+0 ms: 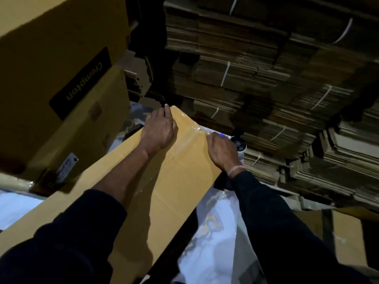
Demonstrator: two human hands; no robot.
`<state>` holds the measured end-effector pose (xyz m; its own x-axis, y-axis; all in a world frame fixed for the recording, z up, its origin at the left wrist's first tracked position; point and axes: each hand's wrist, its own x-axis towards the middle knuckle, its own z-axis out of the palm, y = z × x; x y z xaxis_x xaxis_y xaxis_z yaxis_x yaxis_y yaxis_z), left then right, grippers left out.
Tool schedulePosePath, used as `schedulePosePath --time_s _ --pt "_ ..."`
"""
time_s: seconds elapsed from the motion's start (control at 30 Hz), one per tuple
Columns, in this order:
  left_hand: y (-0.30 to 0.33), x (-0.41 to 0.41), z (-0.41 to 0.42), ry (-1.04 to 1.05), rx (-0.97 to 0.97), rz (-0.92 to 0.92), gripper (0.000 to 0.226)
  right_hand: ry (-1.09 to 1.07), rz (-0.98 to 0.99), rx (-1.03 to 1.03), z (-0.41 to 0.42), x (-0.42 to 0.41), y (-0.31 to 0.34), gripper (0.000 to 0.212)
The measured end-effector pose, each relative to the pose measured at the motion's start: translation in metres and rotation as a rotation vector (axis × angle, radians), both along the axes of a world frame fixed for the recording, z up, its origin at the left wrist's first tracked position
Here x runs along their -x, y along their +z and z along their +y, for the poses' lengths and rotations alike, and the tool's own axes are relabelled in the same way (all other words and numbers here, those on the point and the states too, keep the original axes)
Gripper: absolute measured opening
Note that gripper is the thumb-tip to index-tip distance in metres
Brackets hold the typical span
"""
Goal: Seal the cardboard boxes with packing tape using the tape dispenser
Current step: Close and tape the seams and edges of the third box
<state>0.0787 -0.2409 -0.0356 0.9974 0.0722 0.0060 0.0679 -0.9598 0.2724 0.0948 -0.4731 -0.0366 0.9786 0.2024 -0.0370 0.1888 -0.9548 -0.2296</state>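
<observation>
Head view: a long box (164,181) is steadied at its far end by the left hand (159,130), fingers spread flat; tape (196,130) (shiny, crosswise) is pinched at the right edge by the right hand (220,150).

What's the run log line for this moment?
left hand flat on long box | right hand at box edge, on tape | dispenser partly hidden

Light level: dim overall, warm cast.
Glare: bright sheen on tape (198,130) across box (164,191).
Shadows: forearm shadows on box top; deep black at sleeves.
Blur: soft at stacked cardboard (266,78).
Distortion: wide-angle bowing at edges.
</observation>
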Motion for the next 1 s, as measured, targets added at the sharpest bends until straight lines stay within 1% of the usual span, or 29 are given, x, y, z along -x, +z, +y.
schedulePosePath --time_s 0.1,0.23,0.43,0.57,0.7,0.83,0.93,1.0 --pt "0.002 0.003 -0.002 -0.044 -0.011 -0.030 0.066 -0.017 -0.049 -0.007 0.000 0.002 -0.003 0.053" --pt "0.005 0.001 0.001 -0.103 -0.045 -0.049 0.069 0.017 -0.095 -0.015 0.004 -0.005 -0.004 0.051" --pt "0.004 -0.015 0.017 -0.036 -0.009 0.000 0.070 0.083 -0.040 -0.063 0.018 -0.044 0.009 0.057" --pt "0.003 -0.019 0.024 0.038 -0.007 0.008 0.069 0.111 -0.038 -0.078 0.029 -0.061 0.012 0.056" --pt "0.003 -0.018 0.020 0.060 -0.012 0.031 0.069 0.006 -0.058 -0.089 0.023 -0.053 0.007 0.059" --pt "0.002 -0.018 0.020 0.048 -0.018 0.017 0.068 -0.115 -0.080 -0.236 0.017 -0.024 -0.004 0.049" --pt "0.000 -0.017 0.021 0.020 -0.038 -0.012 0.071 -0.166 -0.059 -0.244 0.022 -0.007 -0.012 0.058" --pt "-0.001 -0.015 0.020 -0.057 -0.116 -0.046 0.075 -0.182 -0.042 -0.252 0.024 -0.006 -0.012 0.062"
